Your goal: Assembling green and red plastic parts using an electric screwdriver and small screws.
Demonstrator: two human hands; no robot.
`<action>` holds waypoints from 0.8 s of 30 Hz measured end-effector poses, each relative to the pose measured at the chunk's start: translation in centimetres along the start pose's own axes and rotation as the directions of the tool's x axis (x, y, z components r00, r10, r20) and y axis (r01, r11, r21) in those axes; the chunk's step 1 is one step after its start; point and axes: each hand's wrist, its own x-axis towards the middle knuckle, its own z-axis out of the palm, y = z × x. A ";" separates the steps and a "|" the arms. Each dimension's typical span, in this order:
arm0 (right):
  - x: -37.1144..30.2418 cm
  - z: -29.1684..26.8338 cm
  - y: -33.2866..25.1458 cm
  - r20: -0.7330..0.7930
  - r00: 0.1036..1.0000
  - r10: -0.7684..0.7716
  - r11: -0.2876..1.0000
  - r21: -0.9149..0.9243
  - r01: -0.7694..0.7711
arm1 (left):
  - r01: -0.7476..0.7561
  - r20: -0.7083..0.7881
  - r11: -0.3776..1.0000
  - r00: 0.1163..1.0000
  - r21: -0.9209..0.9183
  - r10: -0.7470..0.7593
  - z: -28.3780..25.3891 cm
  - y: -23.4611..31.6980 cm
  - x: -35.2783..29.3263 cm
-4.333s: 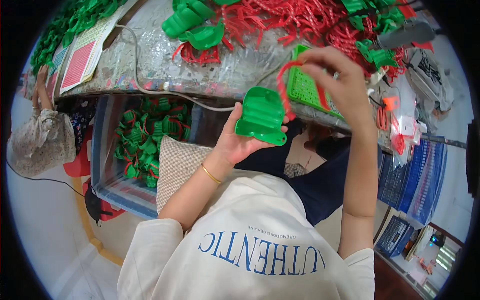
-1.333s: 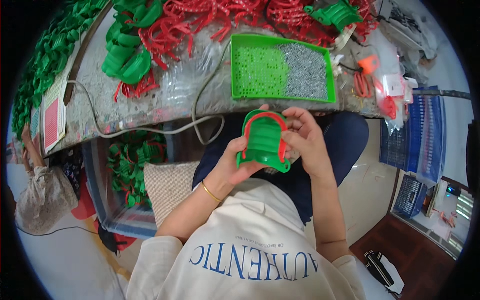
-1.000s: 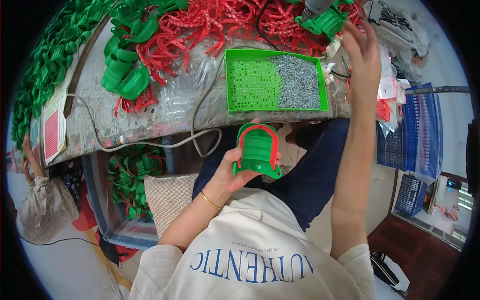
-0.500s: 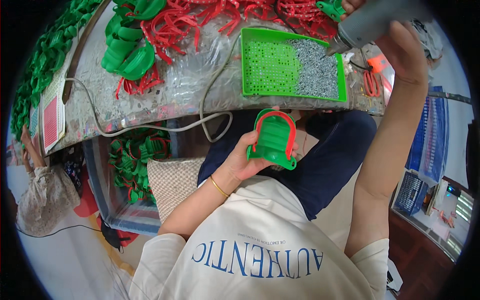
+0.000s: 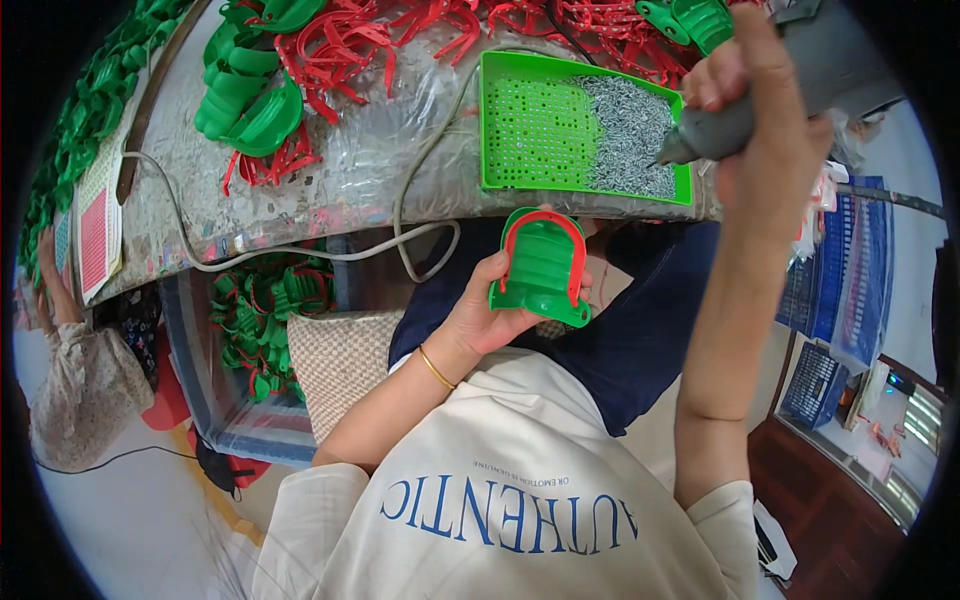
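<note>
My left hand (image 5: 478,315) is closed around the edge of a ribbed green plastic shell (image 5: 540,262), holding it tilted above my lap. A red arched strap (image 5: 578,262) lies along the shell's inner rim. Up at the right, my right hand (image 5: 775,115) wraps round a grey electric screwdriver (image 5: 720,130). Its tip points left, over the right end of a shallow green tray (image 5: 483,140). Small silvery screws (image 5: 630,130) are heaped in that end of the tray; the left end is a grid of holes.
Green shells (image 5: 265,120) and a pile of red straps (image 5: 350,40) lie on the plastic-covered table (image 5: 360,160). A grey cable (image 5: 180,215) loops over its near edge. Below stands a bin (image 5: 195,370) of strapped green pieces. Another person's sleeve (image 5: 85,390) shows at left.
My right hand has brought the screwdriver lower, so its body and tip hang nearer the screws. The left hand and the green shell have shifted slightly.
</note>
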 end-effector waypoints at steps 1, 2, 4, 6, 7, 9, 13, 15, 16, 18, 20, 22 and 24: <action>-0.9 0.2 0.9 -0.008 1.000 0.001 1.000 -0.006 -0.001 | 0.010 0.000 1.000 1.000 -0.003 -0.010 0.1 -0.1 0.2; -1.7 1.6 1.8 -0.123 0.992 -0.017 0.999 -0.049 0.011 | 0.022 -0.028 1.000 0.999 0.022 -0.021 0.2 -0.1 0.1; -2.9 3.0 3.5 -0.228 0.971 -0.071 0.984 -0.175 0.031 | 0.037 -0.060 0.998 0.998 0.042 -0.034 -0.1 -0.2 0.1; -3.4 2.4 5.0 -0.228 0.972 -0.048 0.986 -0.165 0.010 | 0.063 -0.041 0.998 0.997 -0.003 -0.063 -0.8 -0.2 0.2; -3.5 2.2 5.6 -0.223 0.974 -0.030 0.988 -0.155 -0.005 | 0.067 -0.046 0.998 0.997 -0.006 -0.067 -0.9 -0.2 0.1; -3.4 1.9 6.6 -0.239 0.970 -0.052 0.988 -0.152 0.015 | 0.050 -0.004 0.999 0.999 0.016 -0.050 -0.9 -0.1 0.2; -3.5 1.2 8.4 -0.253 0.966 -0.049 0.994 -0.103 0.024 | 0.058 -0.014 0.998 0.998 -0.038 -0.058 -0.9 0.0 0.6; -3.7 1.2 9.0 -0.263 0.964 -0.049 0.996 -0.084 0.028 | 0.040 -0.041 0.998 0.998 -0.043 -0.042 -0.9 0.0 0.6; -3.8 1.3 9.3 -0.252 0.966 -0.057 0.994 -0.102 0.032 | 0.043 -0.043 0.998 0.998 -0.046 -0.045 -0.9 0.0 0.6; -4.0 1.3 9.7 -0.245 0.968 -0.063 0.992 -0.120 0.034 | 0.044 -0.049 0.998 0.998 -0.045 -0.046 -1.0 0.1 0.6; -4.1 1.2 10.1 -0.244 0.967 -0.072 0.994 -0.101 0.048 | 0.046 -0.052 0.998 0.997 -0.044 -0.048 -1.3 0.1 0.6; -4.1 1.4 10.0 -0.241 0.968 -0.070 0.992 -0.116 0.043 | 0.042 -0.054 0.998 0.998 -0.043 -0.044 -1.4 0.1 0.6; -4.1 1.4 10.0 -0.237 0.969 -0.070 0.991 -0.131 0.039 | 0.051 -0.060 0.998 0.997 -0.046 -0.053 -1.5 0.1 0.6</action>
